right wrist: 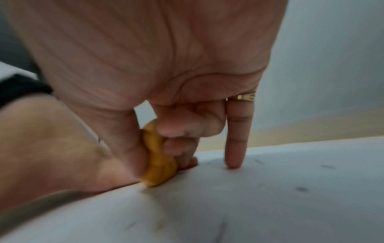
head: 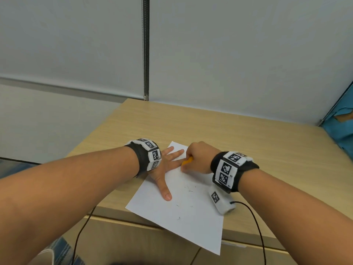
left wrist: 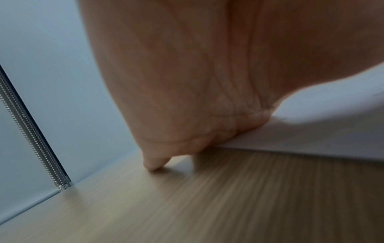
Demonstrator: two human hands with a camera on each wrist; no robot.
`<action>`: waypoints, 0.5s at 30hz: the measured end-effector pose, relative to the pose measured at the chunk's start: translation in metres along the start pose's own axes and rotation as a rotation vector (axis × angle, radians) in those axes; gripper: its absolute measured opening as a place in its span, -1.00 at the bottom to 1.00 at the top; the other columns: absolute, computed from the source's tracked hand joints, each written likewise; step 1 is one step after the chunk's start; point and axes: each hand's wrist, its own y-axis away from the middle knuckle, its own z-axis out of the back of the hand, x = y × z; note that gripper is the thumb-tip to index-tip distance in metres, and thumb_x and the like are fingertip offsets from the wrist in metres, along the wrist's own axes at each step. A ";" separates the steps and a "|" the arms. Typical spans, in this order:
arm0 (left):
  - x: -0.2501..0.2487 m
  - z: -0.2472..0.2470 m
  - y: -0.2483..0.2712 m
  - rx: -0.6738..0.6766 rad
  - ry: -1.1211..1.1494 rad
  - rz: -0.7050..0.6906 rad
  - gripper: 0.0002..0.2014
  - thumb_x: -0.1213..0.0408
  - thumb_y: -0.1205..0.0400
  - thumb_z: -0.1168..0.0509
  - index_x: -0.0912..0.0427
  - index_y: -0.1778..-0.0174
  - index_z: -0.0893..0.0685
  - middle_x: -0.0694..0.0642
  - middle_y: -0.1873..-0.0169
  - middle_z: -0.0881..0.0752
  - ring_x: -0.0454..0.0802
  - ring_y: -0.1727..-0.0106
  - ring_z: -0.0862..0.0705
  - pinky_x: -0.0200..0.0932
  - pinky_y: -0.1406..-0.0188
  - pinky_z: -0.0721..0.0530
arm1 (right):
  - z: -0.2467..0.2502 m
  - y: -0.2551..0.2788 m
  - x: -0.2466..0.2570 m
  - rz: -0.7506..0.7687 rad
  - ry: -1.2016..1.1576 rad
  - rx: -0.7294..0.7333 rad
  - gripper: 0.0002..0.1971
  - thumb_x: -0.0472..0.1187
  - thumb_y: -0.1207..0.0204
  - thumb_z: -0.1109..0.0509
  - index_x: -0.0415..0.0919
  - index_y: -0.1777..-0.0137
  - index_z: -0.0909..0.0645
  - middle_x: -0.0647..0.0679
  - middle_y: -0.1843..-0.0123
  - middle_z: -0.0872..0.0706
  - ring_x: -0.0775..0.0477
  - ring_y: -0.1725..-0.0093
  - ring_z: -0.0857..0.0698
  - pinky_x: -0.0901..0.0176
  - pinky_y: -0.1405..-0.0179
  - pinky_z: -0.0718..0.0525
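A white sheet of paper (head: 183,205) with small dark pencil marks lies on the wooden desk (head: 238,136), its near corner hanging over the front edge. My left hand (head: 166,165) lies flat on the sheet's far left part, fingers spread and straight, holding it down. My right hand (head: 198,157) pinches a small orange eraser (right wrist: 159,157) between thumb and curled fingers and presses it onto the paper (right wrist: 249,205) just right of the left fingers. Its little finger (right wrist: 236,141) stands straight on the sheet. In the left wrist view the left palm (left wrist: 187,82) rests on the paper's edge (left wrist: 301,143).
A grey partition wall (head: 229,54) with a metal strip (head: 146,54) stands behind the desk. A blue object (head: 342,127) leans at the far right. A white marker block (head: 221,201) hangs under my right wrist on the paper. Black cables (head: 257,226) run off the desk's front.
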 end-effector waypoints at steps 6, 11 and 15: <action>0.002 -0.001 -0.003 0.018 -0.010 0.018 0.37 -0.60 -0.17 -0.44 -0.34 -0.71 0.31 -0.08 -0.66 0.58 0.14 -0.67 0.56 0.53 -0.57 0.29 | -0.011 0.021 0.021 0.177 -0.034 0.161 -0.78 0.05 -0.51 -0.54 -0.10 0.10 -0.73 0.09 0.23 -0.72 0.06 0.22 -0.69 0.13 0.19 -0.68; -0.001 0.000 0.001 -0.004 -0.005 -0.007 0.38 -0.53 -0.25 -0.47 -0.32 -0.66 0.47 -0.06 -0.67 0.56 0.19 -0.68 0.54 0.51 -0.57 0.31 | -0.004 0.003 0.001 0.009 0.012 -0.011 -0.66 0.02 -0.50 -0.51 -0.13 0.38 -0.56 -0.02 0.40 -0.60 -0.06 0.37 -0.58 0.14 0.42 -0.48; -0.002 0.002 0.002 0.026 -0.014 0.006 0.35 -0.53 -0.25 -0.46 -0.31 -0.69 0.39 -0.06 -0.66 0.57 0.18 -0.68 0.53 0.53 -0.57 0.29 | -0.014 0.022 0.013 0.119 0.006 0.096 -0.73 0.08 -0.51 -0.52 -0.14 0.06 -0.75 -0.03 0.15 -0.76 -0.05 0.17 -0.71 0.07 0.18 -0.71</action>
